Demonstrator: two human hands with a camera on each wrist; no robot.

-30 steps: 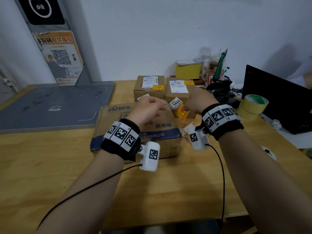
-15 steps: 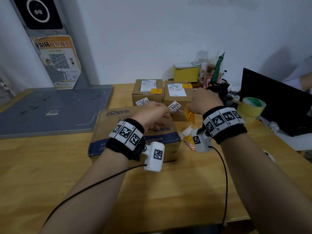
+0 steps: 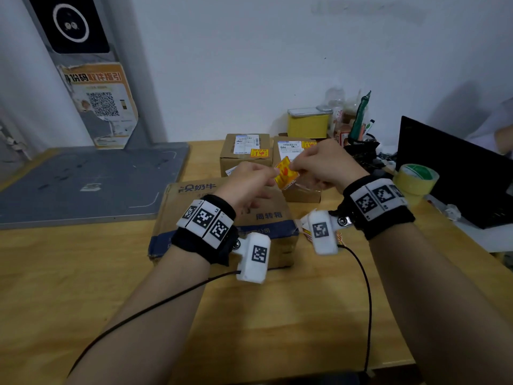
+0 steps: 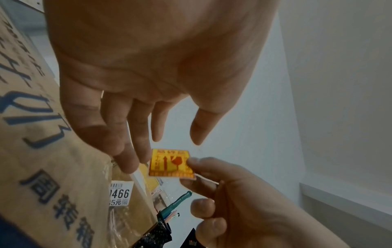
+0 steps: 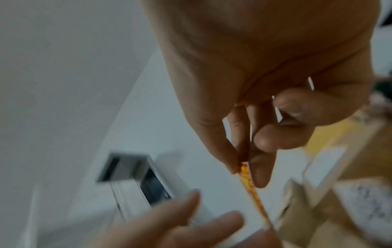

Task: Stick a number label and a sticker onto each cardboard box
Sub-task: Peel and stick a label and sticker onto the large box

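My right hand [image 3: 301,166] pinches a yellow-and-red sticker [image 3: 286,173] by its edge above the big cardboard box [image 3: 222,218], which has blue print. In the left wrist view the sticker [image 4: 170,162] faces the camera, held by the right hand [image 4: 188,169]. My left hand [image 3: 249,180] hovers beside it with loosely extended fingers [image 4: 144,151] at the sticker's left edge. Two small boxes [image 3: 245,159] [image 3: 302,194] stand behind, each with a shipping label and a yellow sticker on top. A number label "9466" [image 4: 119,195] sits on a small box's front. The right wrist view shows the sticker [image 5: 247,176] edge-on.
A grey pad [image 3: 83,184] lies at the left. A roll of yellow tape [image 3: 416,180], a black laptop [image 3: 458,173] and a yellow tin [image 3: 308,125] with clutter crowd the back right. Sticker scraps [image 3: 305,233] lie beside the big box. Another person's arm [image 3: 503,134] is at the far right.
The left hand put the 9466 label on the right small box's front and let go. The right hand lifted the yellow sticker up between both hands.
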